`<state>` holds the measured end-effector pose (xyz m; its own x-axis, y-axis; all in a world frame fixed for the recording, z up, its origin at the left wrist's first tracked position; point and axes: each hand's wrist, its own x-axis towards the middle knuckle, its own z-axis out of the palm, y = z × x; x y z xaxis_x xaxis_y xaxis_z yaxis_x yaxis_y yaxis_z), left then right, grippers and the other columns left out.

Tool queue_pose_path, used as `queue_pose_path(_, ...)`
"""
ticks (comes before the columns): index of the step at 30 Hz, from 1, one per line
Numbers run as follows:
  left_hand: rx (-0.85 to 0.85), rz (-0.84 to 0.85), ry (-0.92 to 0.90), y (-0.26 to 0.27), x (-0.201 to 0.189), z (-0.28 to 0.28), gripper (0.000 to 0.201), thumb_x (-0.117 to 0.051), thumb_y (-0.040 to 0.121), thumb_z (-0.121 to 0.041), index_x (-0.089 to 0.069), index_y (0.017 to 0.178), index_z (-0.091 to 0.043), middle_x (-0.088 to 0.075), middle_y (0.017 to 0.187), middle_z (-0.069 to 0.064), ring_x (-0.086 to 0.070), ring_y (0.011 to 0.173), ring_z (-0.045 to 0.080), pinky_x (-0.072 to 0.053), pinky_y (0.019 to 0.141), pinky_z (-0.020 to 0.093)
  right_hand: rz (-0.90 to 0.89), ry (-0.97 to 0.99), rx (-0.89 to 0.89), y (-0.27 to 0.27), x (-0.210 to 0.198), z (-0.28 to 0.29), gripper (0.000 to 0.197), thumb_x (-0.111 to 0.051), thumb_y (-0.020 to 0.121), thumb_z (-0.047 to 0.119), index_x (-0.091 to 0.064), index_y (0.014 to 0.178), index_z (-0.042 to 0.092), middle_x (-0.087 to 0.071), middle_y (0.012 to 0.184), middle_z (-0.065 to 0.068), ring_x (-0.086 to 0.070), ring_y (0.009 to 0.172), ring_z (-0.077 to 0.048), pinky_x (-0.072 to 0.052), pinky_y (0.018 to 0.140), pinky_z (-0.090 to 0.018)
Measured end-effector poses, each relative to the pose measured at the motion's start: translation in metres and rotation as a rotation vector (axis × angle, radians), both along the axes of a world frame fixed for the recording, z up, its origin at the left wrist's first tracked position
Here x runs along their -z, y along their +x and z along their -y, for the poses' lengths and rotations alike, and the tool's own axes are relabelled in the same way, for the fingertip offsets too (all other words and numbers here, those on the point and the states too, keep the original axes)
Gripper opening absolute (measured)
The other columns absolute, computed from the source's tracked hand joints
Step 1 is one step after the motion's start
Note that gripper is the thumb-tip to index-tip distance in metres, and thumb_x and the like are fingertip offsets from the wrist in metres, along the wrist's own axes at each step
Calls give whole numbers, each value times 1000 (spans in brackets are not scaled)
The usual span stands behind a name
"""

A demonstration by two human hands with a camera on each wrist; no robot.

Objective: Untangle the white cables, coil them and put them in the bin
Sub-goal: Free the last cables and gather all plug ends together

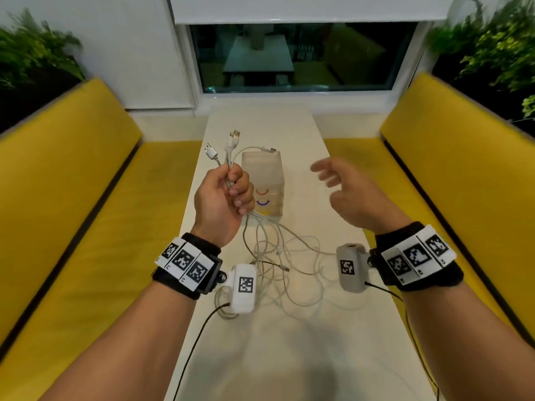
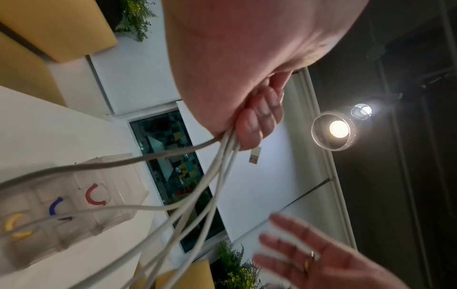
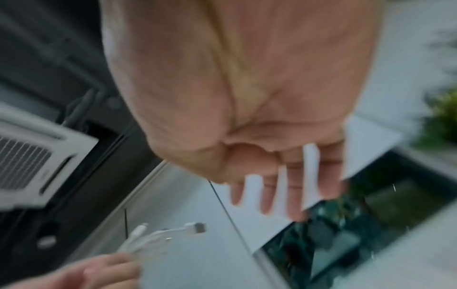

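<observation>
Left hand (image 1: 223, 198) raised just left of the clear bin (image 1: 267, 186), fist gripping a bundle of white cables (image 1: 278, 256); plug ends stick up above the fist, the rest trails down in a tangle on the white surface (image 1: 289, 342) nearer than the bin. Right hand (image 1: 350, 195) right of the bin, fingers spread, holding nothing.

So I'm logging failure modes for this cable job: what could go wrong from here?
The left hand grips several white cables bunched together while their tails lie tangled on the table; pulling upward could tighten the knots. The strands also run beside the clear bin, so a tug might drag or tip it. The right hand is open, steadying nothing.
</observation>
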<state>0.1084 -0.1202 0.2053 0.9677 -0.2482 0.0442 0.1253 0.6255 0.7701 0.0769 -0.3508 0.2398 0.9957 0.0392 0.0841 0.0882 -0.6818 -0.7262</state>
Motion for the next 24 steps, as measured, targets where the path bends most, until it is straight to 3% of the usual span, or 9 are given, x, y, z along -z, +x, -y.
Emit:
queue_pose_path(2,31,10,-24,-2,1,5,29,-30,99,-27,-35,71,-19,-27,57,-4,-21,48,12,-22,44,26,-6,372,-125,0,3,-15,58,-53,77,-11,-59,127,16,-63,123,-10,-62,113,-23,-54,90,-29)
queue_pose_path(3,54,16,-35,-4,1,9,29,-31,99,-27,-35,71,-19,-28,57,-4,-23,48,12,-24,44,26,-73,463,-186,-1,9,-26,52,-59,82,-7,-58,129,15,-63,124,-11,-62,114,-20,-54,89,-25)
queue_pose_path(6,119,18,-83,-10,-2,23,32,-29,101,-26,-36,71,-17,-28,58,-2,-22,50,13,-24,47,27,-242,508,-360,-1,30,-59,53,-79,82,11,-57,130,18,-68,122,-2,-64,117,-12,-51,101,-30)
queue_pose_path(9,123,9,-101,-12,-3,22,33,-29,102,-27,-36,71,-17,-27,58,-2,-19,51,13,-22,47,27,-227,606,-373,3,54,-70,20,-76,84,2,-68,98,14,-73,94,-6,-70,89,-22,-55,88,-31)
queue_pose_path(11,92,15,-106,-9,-6,11,33,-28,102,-27,-36,71,-19,-28,57,-4,-22,49,12,-23,46,26,-226,453,-366,8,68,-67,7,-74,86,5,-67,86,3,-71,74,-11,-68,68,-25,-52,72,-32)
queue_pose_path(13,64,49,-90,-6,-9,0,33,-27,101,-27,-35,71,-20,-29,57,-4,-20,49,13,-24,46,26,-266,303,-356,14,87,-62,10,-71,86,5,-65,86,-3,-66,67,-11,-65,60,-21,-50,62,-27)
queue_pose_path(16,13,83,-68,-6,-17,-6,31,-28,99,-26,-35,70,-20,-29,56,-5,-18,50,13,-23,45,25,-274,217,-306,18,112,-55,7,-67,86,7,-64,85,1,-66,70,-13,-63,63,-18,-50,67,-29)
queue_pose_path(20,-80,156,-125,-1,-41,-24,34,-23,101,-26,-38,70,-20,-31,54,-6,-24,48,11,-22,47,26,-294,15,-274,19,149,-39,12,-74,82,18,-65,74,17,-69,73,0,-67,72,-15,-54,73,-37)
queue_pose_path(24,-158,226,-171,3,-66,-47,35,-22,101,-26,-38,71,-20,-30,55,-5,-23,49,12,-22,47,27,-278,-75,-231,15,177,-20,17,-74,80,24,-61,73,14,-65,71,-3,-61,67,-17,-53,71,-45)
